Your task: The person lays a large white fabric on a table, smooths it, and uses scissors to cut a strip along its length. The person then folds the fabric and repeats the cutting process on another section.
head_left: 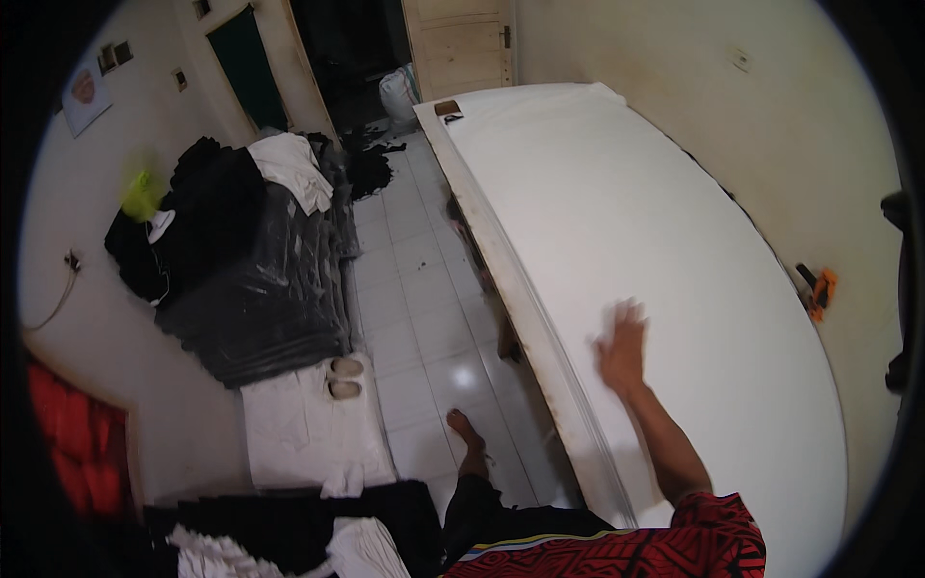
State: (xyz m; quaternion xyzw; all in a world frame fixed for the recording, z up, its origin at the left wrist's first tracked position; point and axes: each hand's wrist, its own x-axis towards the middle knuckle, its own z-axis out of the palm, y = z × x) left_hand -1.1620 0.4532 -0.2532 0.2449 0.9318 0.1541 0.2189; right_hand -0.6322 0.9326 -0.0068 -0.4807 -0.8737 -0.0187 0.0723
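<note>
Along the wall (800,144), white cloth (674,222) lies on the table (469,193). My right hand (622,349) is splayed over it, empty; left hand unseen. I judge this smoothing; next calls for a flat palm.

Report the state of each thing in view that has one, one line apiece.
Right hand, open, palm down, fingers blurred; contact unclear
Left hand, not in view
White cloth, spread out along the table
Dark pile, stacked in layers
Pale cloth, draped over the dark pile
Shoes, unworn, side by side
Black scraps, loosely heaped
Door, open
Orange tool, on or off cannot be told
</note>
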